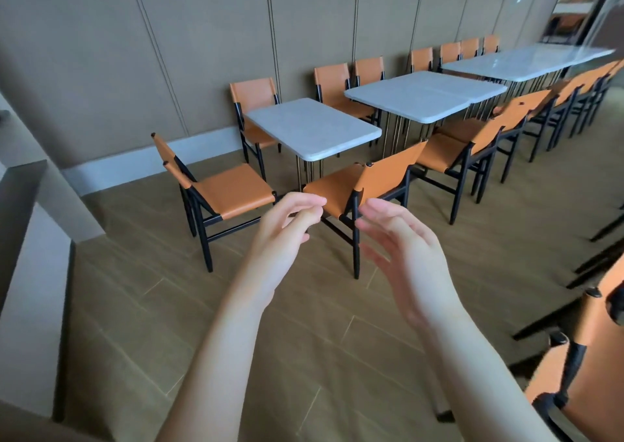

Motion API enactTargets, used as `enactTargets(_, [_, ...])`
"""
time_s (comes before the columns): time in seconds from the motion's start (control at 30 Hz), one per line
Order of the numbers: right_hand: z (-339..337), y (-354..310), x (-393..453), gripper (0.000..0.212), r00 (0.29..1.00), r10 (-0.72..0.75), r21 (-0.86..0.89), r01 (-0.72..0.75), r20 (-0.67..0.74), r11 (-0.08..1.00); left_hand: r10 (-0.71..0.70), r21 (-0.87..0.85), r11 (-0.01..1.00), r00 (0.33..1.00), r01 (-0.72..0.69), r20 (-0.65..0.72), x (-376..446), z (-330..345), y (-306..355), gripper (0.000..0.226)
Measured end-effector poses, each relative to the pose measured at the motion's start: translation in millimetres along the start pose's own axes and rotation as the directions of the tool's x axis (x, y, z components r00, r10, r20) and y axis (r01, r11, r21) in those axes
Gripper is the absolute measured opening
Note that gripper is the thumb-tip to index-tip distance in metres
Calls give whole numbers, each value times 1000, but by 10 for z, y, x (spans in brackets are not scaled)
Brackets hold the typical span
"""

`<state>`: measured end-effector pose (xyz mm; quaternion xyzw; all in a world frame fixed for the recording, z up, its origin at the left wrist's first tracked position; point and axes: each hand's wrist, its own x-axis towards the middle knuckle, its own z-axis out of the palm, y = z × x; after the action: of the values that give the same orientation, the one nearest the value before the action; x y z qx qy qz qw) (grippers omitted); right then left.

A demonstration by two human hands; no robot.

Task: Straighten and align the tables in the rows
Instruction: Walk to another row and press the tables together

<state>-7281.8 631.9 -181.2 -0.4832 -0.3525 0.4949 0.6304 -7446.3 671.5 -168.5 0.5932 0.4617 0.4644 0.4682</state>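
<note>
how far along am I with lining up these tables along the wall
Looks done: the middle table and the far long table seem to sit in one line. In hand: nothing; your left hand and right hand hover empty. Left: the nearest table stands apart with a gap, and the chair at its end is angled.

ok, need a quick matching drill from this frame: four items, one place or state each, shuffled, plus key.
Items
1. nearest table
2. end chair
3. left hand
4. right hand

States
A. fingers spread, palm facing inward
B. stands apart from the joined tables
C. fingers curled, holding nothing
D. sits at the table's short end, back toward the left wall

Pairs: 1-B, 2-D, 3-C, 4-A
</note>
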Motion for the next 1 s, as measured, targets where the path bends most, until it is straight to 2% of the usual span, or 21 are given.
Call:
enactTargets(0.2, [434,19,608,22,996,-35,23,37,-85,999,1,-35,999,997,1,76,790,-456,-85,20])
enactTargets(0.37, [651,19,903,22,991,-61,41,66,-119,997,18,-62,998,991,-10,134,1299,-579,-122,20])
enactTargets(0.77, [543,11,1213,20,961,-79,15,86,-265,996,48,-79,996,957,-26,287,1826,-376,-230,19])
enactTargets(1.0, [397,-145,1655,22,950,-107,-30,103,-293,994,41,-35,999,934,-31,355,2242,-92,-281,16])
